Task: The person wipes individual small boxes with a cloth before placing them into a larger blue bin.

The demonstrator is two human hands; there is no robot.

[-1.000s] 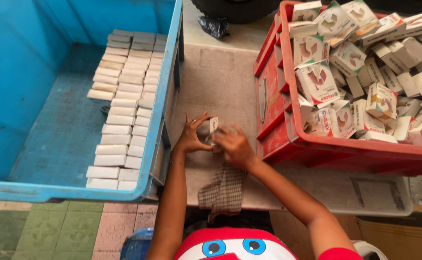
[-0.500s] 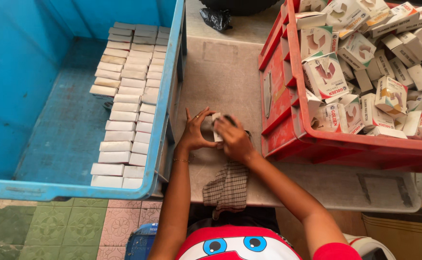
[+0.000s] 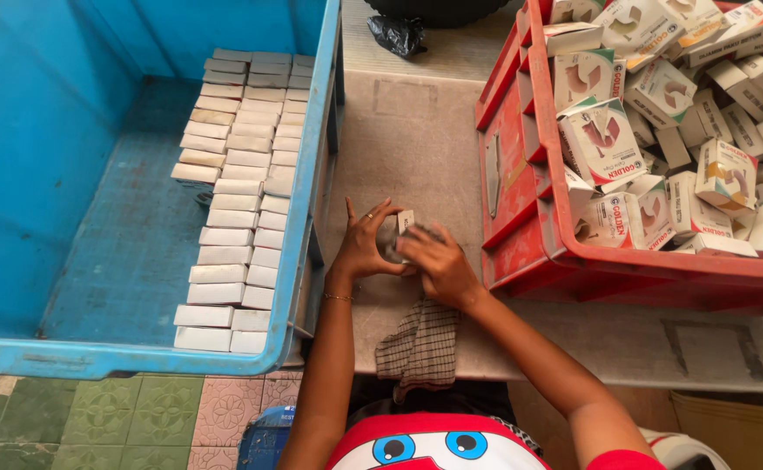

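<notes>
at frame centre on the tabletop (image 3: pixel 416 139), left hand (image 3: pixel 362 248) and right hand (image 3: pixel 438 265) both grip a small box (image 3: pixel 405 223), its flap now raised again, folding apparently unfinished.

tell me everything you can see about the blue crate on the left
The blue crate is a big open-topped plastic bin with solid walls and a gridded floor, worn and scuffed. It sits left of the table, its right rim close beside it. Inside, along the right wall, neat rows of small white boxes lie packed side by side. Neither hand touches it.
</notes>
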